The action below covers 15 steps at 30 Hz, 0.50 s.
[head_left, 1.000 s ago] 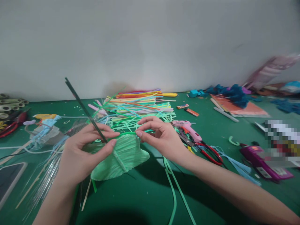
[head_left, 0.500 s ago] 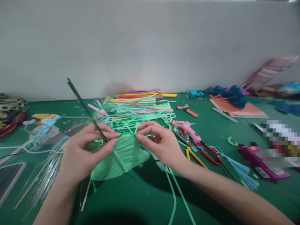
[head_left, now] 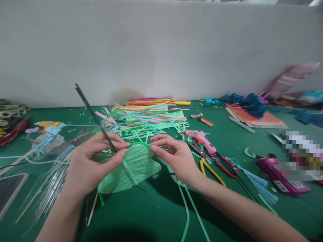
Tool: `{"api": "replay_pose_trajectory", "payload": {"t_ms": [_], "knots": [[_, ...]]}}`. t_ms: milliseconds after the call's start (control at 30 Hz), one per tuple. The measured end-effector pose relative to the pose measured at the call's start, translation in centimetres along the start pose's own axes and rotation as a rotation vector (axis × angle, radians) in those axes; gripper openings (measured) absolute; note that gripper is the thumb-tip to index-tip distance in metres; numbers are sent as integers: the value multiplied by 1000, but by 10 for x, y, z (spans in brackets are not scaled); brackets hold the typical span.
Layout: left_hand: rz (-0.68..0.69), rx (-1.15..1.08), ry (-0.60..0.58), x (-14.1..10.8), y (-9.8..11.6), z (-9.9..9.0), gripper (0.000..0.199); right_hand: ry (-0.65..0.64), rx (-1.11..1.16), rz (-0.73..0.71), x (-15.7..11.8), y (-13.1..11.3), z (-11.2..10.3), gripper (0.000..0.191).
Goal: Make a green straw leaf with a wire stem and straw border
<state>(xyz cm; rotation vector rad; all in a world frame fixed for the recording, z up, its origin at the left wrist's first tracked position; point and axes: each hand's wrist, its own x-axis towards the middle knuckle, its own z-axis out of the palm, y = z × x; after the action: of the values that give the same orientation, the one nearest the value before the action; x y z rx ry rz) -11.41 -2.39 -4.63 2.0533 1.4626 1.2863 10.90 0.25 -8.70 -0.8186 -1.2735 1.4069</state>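
Note:
A light green leaf made of ribbed, fuzzy pipe cleaners [head_left: 141, 164] is held up over the table, its midrib slanting down to the right. My left hand [head_left: 88, 164] is closed on the leaf's upper left, thumb against fingers. A dark stem of thin sticks [head_left: 94, 115] rises up and left from that grip. Along the leaf's top edge curves a brighter green pipe cleaner [head_left: 140, 144]. My right hand [head_left: 180, 159] pinches this strip at the upper right corner, between thumb and forefinger. The left fingertips hide the strip's other end.
Behind the hands lies a pile of coloured pipe cleaners [head_left: 151, 116]. To the right are a pink glue gun [head_left: 203, 139], red-handled scissors [head_left: 230, 168], yellow-handled pliers [head_left: 213, 173] and a purple device [head_left: 280, 176]. Thin wires [head_left: 51, 195] and a phone [head_left: 10, 191] lie left.
My right hand has slid slightly right along the leaf's top edge, so more of the bright green strip shows. My left hand keeps its hold, nearly still.

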Motion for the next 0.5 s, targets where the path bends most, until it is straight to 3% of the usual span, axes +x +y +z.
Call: {"api": "replay_pose_trajectory", "payload": {"t_ms": [267, 500], "knots": [[5, 3, 3, 0, 1, 0, 10, 44, -40, -7, -4, 3, 4, 9], [23, -13, -18, 1, 1, 0, 10, 85, 145, 137, -2, 6, 9, 19]]}}
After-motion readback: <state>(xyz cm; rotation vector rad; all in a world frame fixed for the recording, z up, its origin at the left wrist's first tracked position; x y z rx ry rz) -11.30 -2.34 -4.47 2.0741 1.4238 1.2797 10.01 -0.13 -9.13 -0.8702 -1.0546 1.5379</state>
